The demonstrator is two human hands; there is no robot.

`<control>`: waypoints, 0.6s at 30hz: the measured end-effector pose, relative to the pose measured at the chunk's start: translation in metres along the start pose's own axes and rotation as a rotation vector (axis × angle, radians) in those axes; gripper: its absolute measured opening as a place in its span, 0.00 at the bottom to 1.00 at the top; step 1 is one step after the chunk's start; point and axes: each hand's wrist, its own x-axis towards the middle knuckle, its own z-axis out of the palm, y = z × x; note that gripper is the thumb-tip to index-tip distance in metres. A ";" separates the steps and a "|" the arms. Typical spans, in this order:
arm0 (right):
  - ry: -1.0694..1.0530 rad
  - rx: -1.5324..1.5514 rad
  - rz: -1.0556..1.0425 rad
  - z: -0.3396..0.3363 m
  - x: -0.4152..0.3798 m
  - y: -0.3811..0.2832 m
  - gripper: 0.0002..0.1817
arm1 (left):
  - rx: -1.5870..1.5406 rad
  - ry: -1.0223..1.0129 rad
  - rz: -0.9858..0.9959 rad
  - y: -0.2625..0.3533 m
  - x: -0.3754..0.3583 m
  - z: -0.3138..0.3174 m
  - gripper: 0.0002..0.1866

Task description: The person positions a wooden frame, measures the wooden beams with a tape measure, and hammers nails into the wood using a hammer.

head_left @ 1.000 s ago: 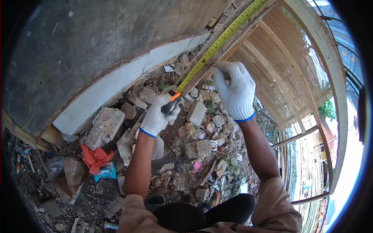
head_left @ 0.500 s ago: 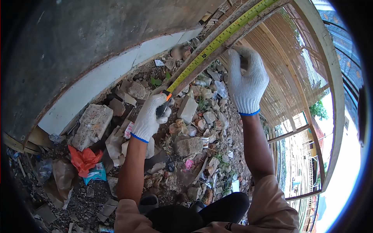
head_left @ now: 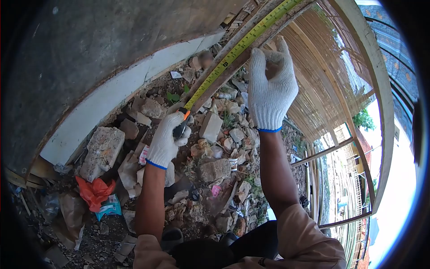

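Observation:
My left hand [head_left: 166, 138], in a white glove with a blue cuff, is closed round the black and orange case of a tape measure [head_left: 181, 122]. Its yellow blade [head_left: 224, 62] runs up and to the right along a wooden beam [head_left: 251, 50]. My right hand [head_left: 272, 85], gloved the same way, is beside the beam's lower edge, with thumb and fingers apart and a gap between them. Nothing shows in that hand. The blade's far end is out of view.
Rubble and stones [head_left: 215, 170] cover the ground below, with a red plastic bag [head_left: 95, 193] and a blue packet [head_left: 109, 207] at the lower left. A dark panel [head_left: 103, 49] stands at upper left. Bamboo screening [head_left: 322, 76] in a wooden frame is at right.
My right hand has moved left and slightly up, closer to the blade. My left hand still holds the tape case and sits slightly further left. The whole view has shifted a little.

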 end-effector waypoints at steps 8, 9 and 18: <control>0.035 -0.057 -0.089 0.006 0.001 -0.002 0.30 | 0.004 -0.007 0.005 -0.001 0.001 -0.003 0.19; 0.034 -0.058 -0.091 0.007 0.000 -0.001 0.30 | 0.003 -0.008 0.006 -0.001 0.000 -0.003 0.19; 0.026 -0.117 -0.099 0.006 0.001 -0.003 0.24 | 0.053 -0.075 0.014 -0.003 0.003 -0.008 0.24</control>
